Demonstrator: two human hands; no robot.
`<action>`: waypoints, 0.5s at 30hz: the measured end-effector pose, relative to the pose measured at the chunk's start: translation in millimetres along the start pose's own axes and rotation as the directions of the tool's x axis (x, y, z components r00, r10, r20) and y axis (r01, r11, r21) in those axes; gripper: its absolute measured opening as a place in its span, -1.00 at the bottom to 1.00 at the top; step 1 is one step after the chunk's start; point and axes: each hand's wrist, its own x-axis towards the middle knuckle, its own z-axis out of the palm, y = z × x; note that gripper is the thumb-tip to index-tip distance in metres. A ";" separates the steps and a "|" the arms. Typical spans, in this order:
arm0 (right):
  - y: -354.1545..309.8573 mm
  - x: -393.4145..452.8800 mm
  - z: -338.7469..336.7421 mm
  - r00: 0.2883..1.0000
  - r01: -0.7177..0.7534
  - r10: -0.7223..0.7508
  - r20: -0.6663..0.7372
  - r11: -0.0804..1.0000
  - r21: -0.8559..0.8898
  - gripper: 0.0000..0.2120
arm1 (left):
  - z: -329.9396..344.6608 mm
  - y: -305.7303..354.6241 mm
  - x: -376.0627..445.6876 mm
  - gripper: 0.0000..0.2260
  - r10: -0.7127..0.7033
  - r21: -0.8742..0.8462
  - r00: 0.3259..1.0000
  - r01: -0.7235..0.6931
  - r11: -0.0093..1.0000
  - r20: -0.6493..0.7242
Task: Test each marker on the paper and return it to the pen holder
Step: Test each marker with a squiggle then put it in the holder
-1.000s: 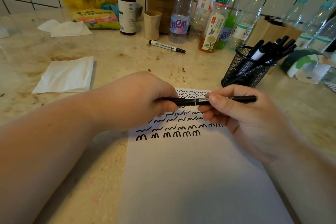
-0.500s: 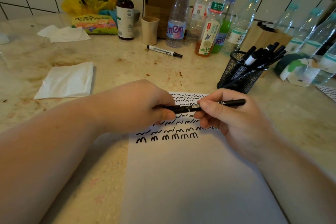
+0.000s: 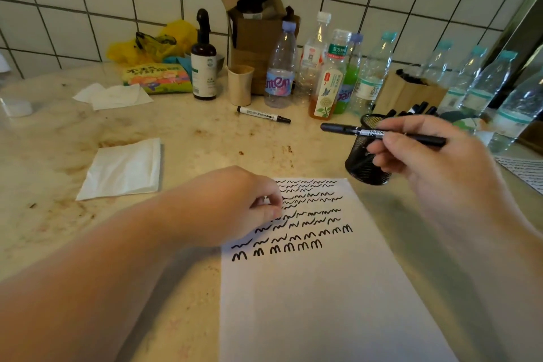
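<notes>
Head view, right hand [image 3: 435, 161] pinching marker [image 3: 382, 134] before pen holder [image 3: 364, 164], left hand [image 3: 235, 203] loosely curled on paper [image 3: 323, 303] edge.

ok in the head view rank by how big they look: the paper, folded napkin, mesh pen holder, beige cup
1. paper, by far
2. folded napkin
3. mesh pen holder, partly hidden by the right hand, so unsure
4. beige cup, though it stands farther back

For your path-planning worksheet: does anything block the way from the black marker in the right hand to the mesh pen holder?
Nothing visible does. The right hand holds the capped black marker level, just above the black wire-mesh pen holder; only markers already inside crowd its opening.
</notes>
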 end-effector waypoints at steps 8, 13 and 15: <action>-28.4 37.3 -19.4 0.951 0.063 -0.199 -0.237 0.874 -0.481 -0.88 | 0.6 -0.6 -1.4 -0.84 0.026 -0.013 1.000 -0.026 1.000 -0.010; -26.6 62.1 -17.1 0.977 -0.033 -0.111 -0.184 0.772 -0.635 -0.80 | 0.9 0.2 -1.5 -0.84 0.024 -0.002 1.000 -0.024 1.000 -0.018; -22.6 69.7 -13.5 0.988 -0.033 -0.087 -0.131 0.699 -0.714 -0.78 | 1.2 0.7 -1.1 -0.84 0.013 -0.008 1.000 -0.013 1.000 -0.025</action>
